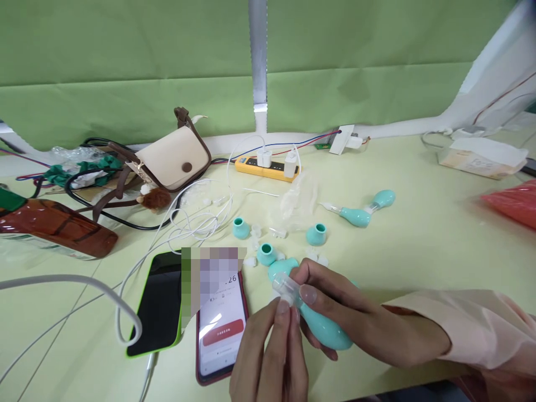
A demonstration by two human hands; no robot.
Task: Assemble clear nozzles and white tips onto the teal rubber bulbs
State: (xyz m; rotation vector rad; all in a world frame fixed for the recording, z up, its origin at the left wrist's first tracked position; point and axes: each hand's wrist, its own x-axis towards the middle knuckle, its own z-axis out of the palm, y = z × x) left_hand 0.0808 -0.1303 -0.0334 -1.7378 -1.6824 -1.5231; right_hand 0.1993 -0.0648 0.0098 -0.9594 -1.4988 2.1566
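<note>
My right hand point(339, 290) is wrapped round a glossy teal squeeze bulb point(329, 332), part of a nasal aspirator by its look. A clear plastic connector point(287, 283) sits at the bulb's narrow end. My left hand point(272, 346) is closed, its fingertips pinching this connector from below; whether it is fully seated I cannot tell. Just beyond the hands lies a teal piece point(282, 268), partly hidden. Open-mouthed teal rubber pieces stand nearby: one at left point(240, 228), one in the middle point(266, 254) and one at right point(316, 234). Small clear fittings point(255, 234) lie among them.
Farther right lies an assembled teal aspirator point(355, 216). Two phones, one green-edged point(157, 304) and one red-edged point(221, 329), lie left of my hands beside white cables point(201, 223). Behind are a yellow power strip point(251, 168), a cream handbag point(171, 159) and a brown bottle point(58, 226).
</note>
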